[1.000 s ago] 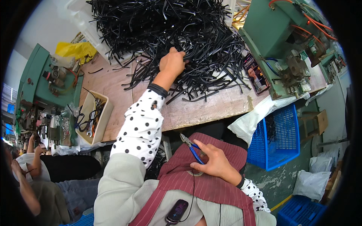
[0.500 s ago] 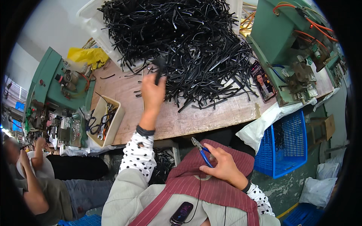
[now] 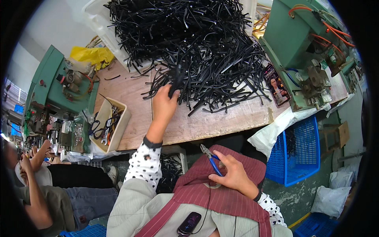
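A large heap of thin black curved strips, which look like eyeglass temples, covers the back of the table. At the heap's near left edge my left hand is closed around a bunch of these black temples; the bunch is smeared by motion. In my lap, over a dark red striped apron, my right hand holds a pair of blue-handled cutting pliers. Their metal jaws point up and left, away from the palm.
Green machines stand left and right of the table. A white tub lies behind the heap. A tool box sits at the table's left. A blue crate is at lower right. A person sits at left.
My left hand has moved slightly down and right, with the bunch of temples held against the heap's edge. My right hand and the pliers have stayed in place.
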`<state>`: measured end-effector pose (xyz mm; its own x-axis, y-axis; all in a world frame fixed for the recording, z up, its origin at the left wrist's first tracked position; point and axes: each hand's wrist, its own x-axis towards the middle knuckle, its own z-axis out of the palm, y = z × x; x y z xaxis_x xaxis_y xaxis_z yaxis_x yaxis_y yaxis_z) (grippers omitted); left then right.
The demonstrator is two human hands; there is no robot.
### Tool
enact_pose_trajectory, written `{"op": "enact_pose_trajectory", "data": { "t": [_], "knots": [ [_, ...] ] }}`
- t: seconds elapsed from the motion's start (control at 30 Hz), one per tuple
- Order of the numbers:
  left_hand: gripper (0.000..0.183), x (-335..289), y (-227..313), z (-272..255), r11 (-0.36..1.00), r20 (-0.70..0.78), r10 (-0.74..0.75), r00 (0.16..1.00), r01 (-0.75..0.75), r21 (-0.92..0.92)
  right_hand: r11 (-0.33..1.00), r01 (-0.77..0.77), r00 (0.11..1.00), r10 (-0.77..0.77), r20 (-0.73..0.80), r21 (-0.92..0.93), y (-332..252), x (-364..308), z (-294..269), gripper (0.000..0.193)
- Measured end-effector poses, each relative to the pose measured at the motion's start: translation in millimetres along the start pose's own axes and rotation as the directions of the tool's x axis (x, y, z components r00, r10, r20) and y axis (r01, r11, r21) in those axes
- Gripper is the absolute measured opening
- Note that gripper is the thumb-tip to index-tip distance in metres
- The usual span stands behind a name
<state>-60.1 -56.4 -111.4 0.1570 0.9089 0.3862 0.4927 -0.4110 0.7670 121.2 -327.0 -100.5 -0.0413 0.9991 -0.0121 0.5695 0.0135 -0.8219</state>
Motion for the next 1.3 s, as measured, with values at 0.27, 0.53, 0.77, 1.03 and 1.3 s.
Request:
{"op": "enact_pose_trajectory", "data": {
  "t": [0.27,0.53,0.77,1.03,1.3],
  "knots": [
    [0.029,-69,51,-23,-0.038,0.646,-0.078,0.759,0.645,-0.763,0.948,0.195,0.957,-0.240,-0.161,-0.251,-22,21,-14,0.086],
    [0.031,-84,56,-23,-0.113,0.684,0.090,0.724,0.690,-0.715,0.897,0.243,0.941,-0.310,-0.134,-0.370,-36,23,-16,0.084],
    [0.035,-86,59,-25,-0.065,0.751,0.110,0.651,0.759,-0.648,0.870,0.242,0.937,-0.324,-0.128,-0.430,-36,24,-17,0.084],
    [0.033,-99,58,-11,-0.066,0.526,0.037,0.850,0.527,-0.847,0.908,0.241,0.955,-0.284,-0.082,-0.344,-31,24,-21,0.081],
    [0.036,-121,78,4,0.432,-0.121,0.027,0.992,-0.121,-0.894,0.989,0.146,0.987,-0.147,-0.065,-0.031,-25,21,-16,0.083]
  ]
}}
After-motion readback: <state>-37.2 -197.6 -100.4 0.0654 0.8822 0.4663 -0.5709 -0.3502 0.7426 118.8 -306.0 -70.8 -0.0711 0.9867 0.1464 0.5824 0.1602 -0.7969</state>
